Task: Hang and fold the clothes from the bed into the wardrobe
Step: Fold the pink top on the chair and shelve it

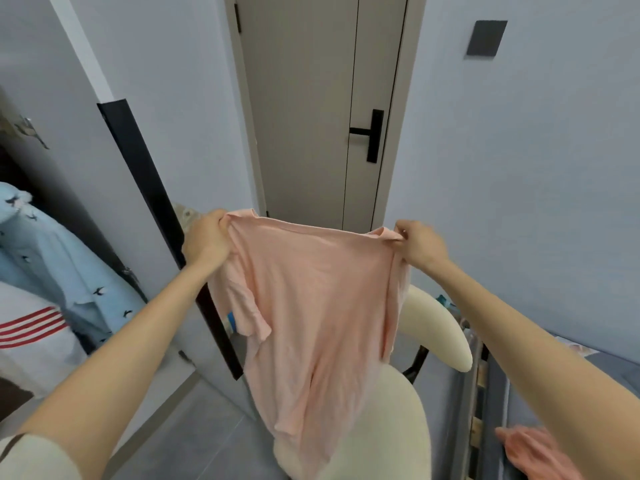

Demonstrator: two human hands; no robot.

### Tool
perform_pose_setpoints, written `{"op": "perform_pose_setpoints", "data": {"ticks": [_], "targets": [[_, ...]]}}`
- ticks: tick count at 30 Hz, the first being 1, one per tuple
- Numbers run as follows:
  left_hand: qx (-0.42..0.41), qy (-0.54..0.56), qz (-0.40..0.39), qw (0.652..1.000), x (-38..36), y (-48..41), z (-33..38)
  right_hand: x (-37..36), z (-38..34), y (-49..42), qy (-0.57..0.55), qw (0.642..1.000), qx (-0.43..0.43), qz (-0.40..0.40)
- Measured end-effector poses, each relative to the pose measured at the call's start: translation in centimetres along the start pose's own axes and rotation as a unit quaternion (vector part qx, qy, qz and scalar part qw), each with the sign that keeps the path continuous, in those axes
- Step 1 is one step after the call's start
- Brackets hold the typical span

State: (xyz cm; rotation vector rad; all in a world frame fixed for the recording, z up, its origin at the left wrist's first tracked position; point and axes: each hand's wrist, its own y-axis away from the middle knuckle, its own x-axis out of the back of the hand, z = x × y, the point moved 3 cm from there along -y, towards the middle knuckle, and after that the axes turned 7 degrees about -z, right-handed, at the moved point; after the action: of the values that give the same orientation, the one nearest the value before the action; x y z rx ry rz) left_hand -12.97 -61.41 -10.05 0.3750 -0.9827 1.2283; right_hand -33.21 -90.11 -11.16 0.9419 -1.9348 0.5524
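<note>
Firmly, the fingers (pixel 221 217) of the left hand (pixel 206 237) and right hand (pixel 420 244) pinched the shoulders of a pink T-shirt (pixel 311 306), holding it spread in the air above a cream chair (pixel 381 427). It was apparently neither hung nor folded yet. At far left, a bird-print blue shirt (pixel 69 271) hung in the wardrobe (pixel 45 202). Near right, another pink garment (pixel 530 448) waited on the bed (pixel 606 368).

Both bare arms stretch forward, elbows nearly straight, hands well apart. The left hand (pixel 207 239) grips one shoulder of a pink T-shirt (pixel 311 306) with curled fingers; the right hand (pixel 420 245) pinches the other shoulder.
</note>
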Motion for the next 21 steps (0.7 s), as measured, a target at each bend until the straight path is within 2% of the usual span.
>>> {"op": "perform_pose_setpoints", "data": {"ticks": [5, 8, 11, 15, 21], "targets": [[-0.026, 0.105, 0.078, 0.991, 1.4, -1.7, 3.5, 3.3, -0.9, -2.7, -0.118, 0.985, 0.067, 0.107], [-0.054, 0.128, 0.102, 0.985, 1.3, -0.7, 4.4, 3.5, -0.2, -2.9, -0.168, 0.976, 0.076, 0.111], [-0.073, 0.14, 0.098, 0.982, 0.0, 1.6, 4.0, 2.6, 1.4, -2.3, -0.16, 0.98, 0.068, 0.095], [-0.075, 0.149, 0.053, 0.985, -3.5, 6.2, 1.8, -0.4, 4.9, 0.0, -0.132, 0.989, 0.033, 0.064], [-0.012, 0.132, -0.107, 0.985, -11.3, 14.7, -3.4, -8.3, 12.6, 7.1, -0.082, 0.994, -0.058, -0.042]]}}
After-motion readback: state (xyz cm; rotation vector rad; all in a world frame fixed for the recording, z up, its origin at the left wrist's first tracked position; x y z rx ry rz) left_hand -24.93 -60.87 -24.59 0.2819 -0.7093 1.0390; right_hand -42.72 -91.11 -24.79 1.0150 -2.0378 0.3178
